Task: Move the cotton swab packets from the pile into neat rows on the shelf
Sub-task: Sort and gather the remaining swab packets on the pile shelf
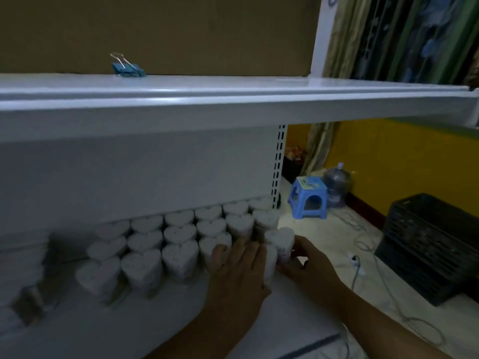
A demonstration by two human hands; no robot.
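The right hand [307,260] has its fingers curled round a heart-shaped packet [281,240], grasping it upright at the right end of the near row. The left hand [237,263] lies just to its left, released, with its fingers straight and resting against the neighbouring packets. Another packet stands between the two hands.

The cotton swab packets [178,234] stand upright on the white shelf [181,307] in three rows, touching one another, running from the far right to the near left. Further left the shelf holds blurred white shapes that I cannot make out.

On the upper shelf [233,99] a blue binder clip [128,68] lies on the left part. On the floor to the right, a blue stool [308,198] stands beside a large water bottle [337,185]. A black crate [430,244] sits nearer, with loose cables [363,244] running between it and the shelf.
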